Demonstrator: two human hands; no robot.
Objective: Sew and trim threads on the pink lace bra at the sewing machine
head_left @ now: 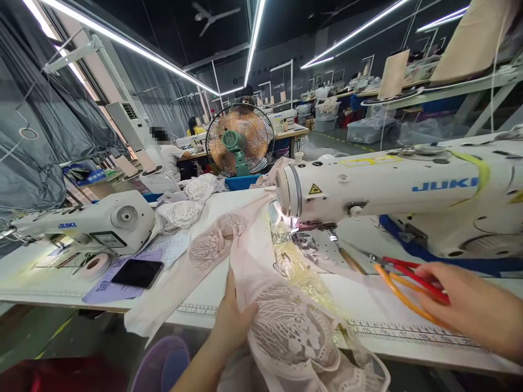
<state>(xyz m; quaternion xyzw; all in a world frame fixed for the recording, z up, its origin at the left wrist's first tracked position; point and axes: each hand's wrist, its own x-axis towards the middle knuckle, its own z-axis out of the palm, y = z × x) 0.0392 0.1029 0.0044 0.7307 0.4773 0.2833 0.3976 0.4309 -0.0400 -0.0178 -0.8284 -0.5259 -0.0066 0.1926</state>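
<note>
My left hand (pixel 232 321) grips the edge of a pale pink lace garment (pixel 286 326) that trails from the table's front edge up toward the needle area. My right hand (pixel 474 305) is closed round the red and orange handles of a pair of scissors (pixel 404 277), whose blades point left toward the presser foot (pixel 332 234). The white JUKI sewing machine (pixel 408 190) stands right behind the scissors, its lamp lighting the cloth beneath the needle.
A second JUKI machine (pixel 102 220) stands at the left, with a black phone (pixel 138 273) and a tape roll (pixel 95 265) beside it. More lace pieces (pixel 182 212) lie further back. A standing fan (pixel 239 140) and seated people (pixel 165 155) are behind. A purple bin (pixel 163 365) sits below the table.
</note>
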